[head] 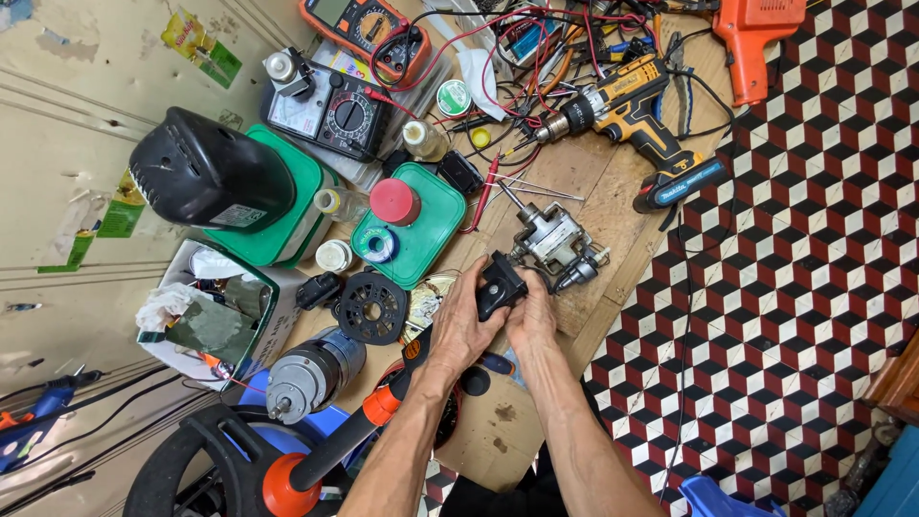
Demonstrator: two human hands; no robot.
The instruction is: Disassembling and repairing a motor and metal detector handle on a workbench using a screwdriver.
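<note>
Both my hands are on the job here, meeting in the middle of the board. My left hand [462,321] is wrapped around the black block [499,284], fingers curled over its near side and thumb up against it, so that one's clamped on for sure. My right hand [532,316] is pressed in on the block's right side, closed against it too, fingers tucked under where I can't really see them. The block sits at the near end of the motor [551,239], touching it, and the motor runs away from me up and a bit to the left, its thin shaft [512,198] poking out the far end. So the long axis points away from my wrists, roughly in line with my forearms, and both hands are about equally close, left maybe a hair more on top. Just left of my left hand is the black slotted disc [372,307], and past that the green box [410,222] with the red cap. Further out, beyond the shaft, the yellow drill [627,105] lies across the board in a mess of red wires, with the meters at the far edge.
</note>
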